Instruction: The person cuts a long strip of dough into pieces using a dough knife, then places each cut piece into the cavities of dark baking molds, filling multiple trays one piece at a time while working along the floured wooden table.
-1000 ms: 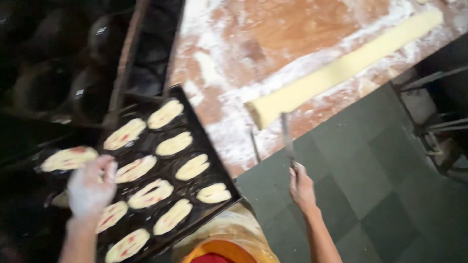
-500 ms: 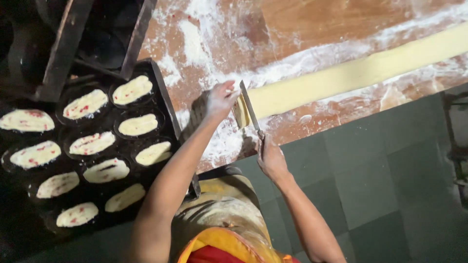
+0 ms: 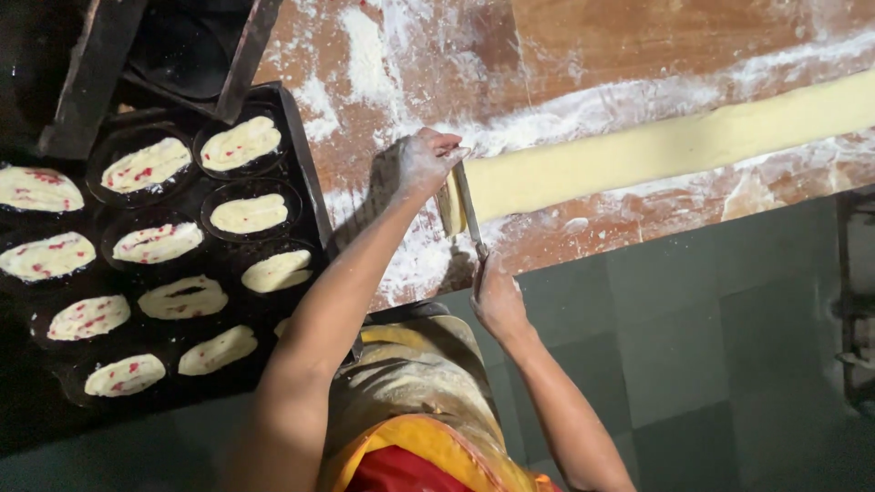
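Seen from above, the right hand is closed around the handle of a knife whose blade stands in the end of a long pale dough strip on a floured wooden table, while the flour-dusted left hand pinches the cut end piece, its fingertips hidden behind the blade.

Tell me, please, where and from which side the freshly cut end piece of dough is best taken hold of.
Probably by its outer end face and edges, coming from the left, away from the knife. The cut piece is small, with the blade standing against its inner face, and the left hand already rests on that outer side. The right hand holds the handle.
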